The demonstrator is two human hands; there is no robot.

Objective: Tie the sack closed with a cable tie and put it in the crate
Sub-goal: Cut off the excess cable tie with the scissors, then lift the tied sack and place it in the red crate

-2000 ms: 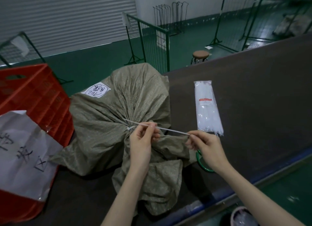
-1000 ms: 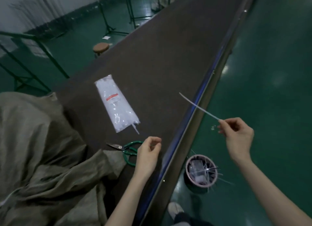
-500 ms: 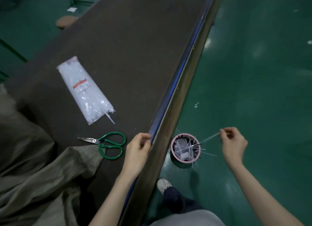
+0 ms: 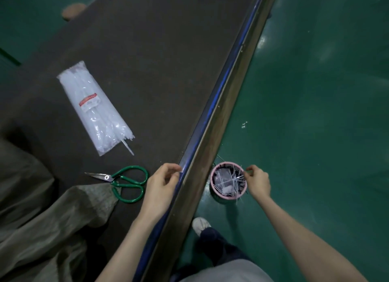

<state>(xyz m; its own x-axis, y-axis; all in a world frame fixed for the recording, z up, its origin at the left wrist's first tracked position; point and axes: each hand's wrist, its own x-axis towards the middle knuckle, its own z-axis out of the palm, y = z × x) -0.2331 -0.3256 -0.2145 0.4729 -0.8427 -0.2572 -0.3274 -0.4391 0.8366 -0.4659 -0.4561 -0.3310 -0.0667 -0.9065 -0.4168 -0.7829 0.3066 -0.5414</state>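
Only part of the olive woven sack [image 4: 42, 218] shows, lying on the dark table at the lower left; its tied neck is out of view. My left hand [image 4: 163, 182] rests at the table's metal edge with its fingers curled and nothing in them. My right hand [image 4: 257, 181] is low over the floor at the rim of a small pink bin [image 4: 219, 197]. It pinches a thin white cable tie strip [image 4: 237, 178] whose far end dips into the bin. The crate is not in view.
Green-handled scissors [image 4: 124, 182] lie beside the sack's loose cloth. A clear pack of white cable ties [image 4: 94, 109] lies further up the table. The table's metal edge [image 4: 221, 96] runs diagonally; the green floor, my shoe [image 4: 201, 225] and a stool [image 4: 73, 10] lie beyond.
My view swung from the sack to the floor on the right. My right hand carried the strip away from the sack and down to the pink bin. My left hand left the sack for the table edge.
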